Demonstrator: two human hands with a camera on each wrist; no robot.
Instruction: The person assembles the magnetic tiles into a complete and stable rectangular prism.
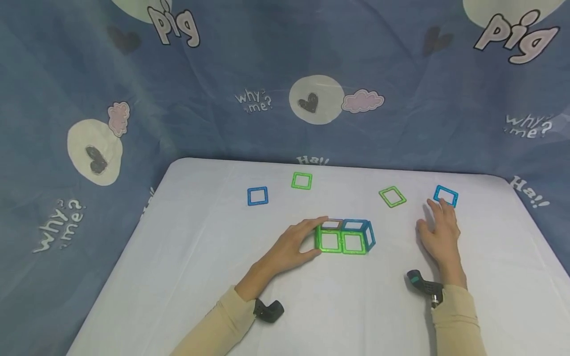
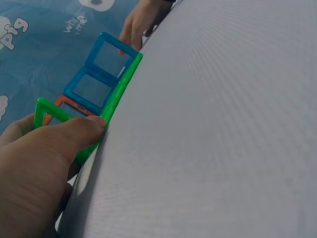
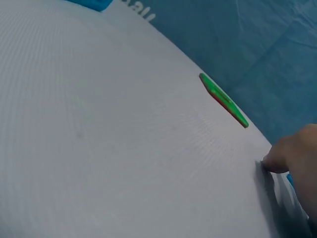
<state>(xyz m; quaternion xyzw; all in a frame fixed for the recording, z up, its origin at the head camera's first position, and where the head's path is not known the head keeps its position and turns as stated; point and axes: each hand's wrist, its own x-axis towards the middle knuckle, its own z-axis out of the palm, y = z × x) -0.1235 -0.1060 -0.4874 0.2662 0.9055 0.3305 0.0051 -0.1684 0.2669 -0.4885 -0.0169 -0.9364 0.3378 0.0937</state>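
Observation:
My left hand [image 1: 289,249] grips the left end of a small structure of magnetic tiles [image 1: 342,241], thumb at the front and fingers behind. Green square frames form its front and left end; an orange-brown one and blue ones [image 2: 119,42] stand at the back and right. The left wrist view shows the thumb pressing a green edge. Out to the right, my right hand [image 1: 441,237] extends over the table, fingertips overlapping the near edge of a loose blue square tile [image 1: 448,190]. The right wrist view mostly hides that tile behind the hand.
On the white table [image 1: 200,237] lie a blue square tile [image 1: 258,203] and a green one [image 1: 303,173] at the back left. Another green tile [image 1: 398,203] lies left of my right hand. Blue printed cloth [image 1: 267,138] hangs behind and to the left.

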